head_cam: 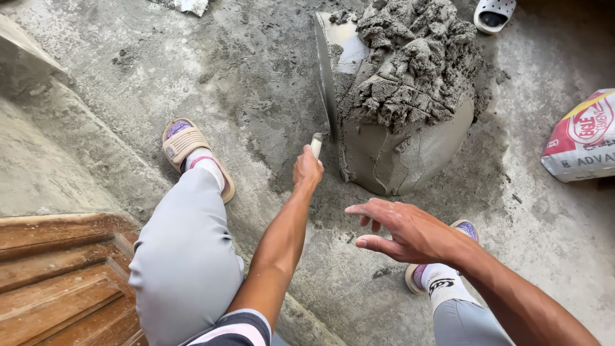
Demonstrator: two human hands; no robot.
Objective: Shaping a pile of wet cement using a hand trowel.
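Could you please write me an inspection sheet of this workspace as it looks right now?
Surface: rough concrete floor, grey, dusted and smeared with mortar.
Job's things: mound of wet grey mortar, crumbly on top, smoothed at the front; trowel with its blade cut into the mound's left side.
Clutter: red and white cement bag at right; white clog beyond the mound.
Grippers: left hand closed on the trowel handle; right hand open, fingers spread, holding nothing.
Cables: nothing seen.
Surroundings: wooden steps at lower left; the person's sandalled feet either side.
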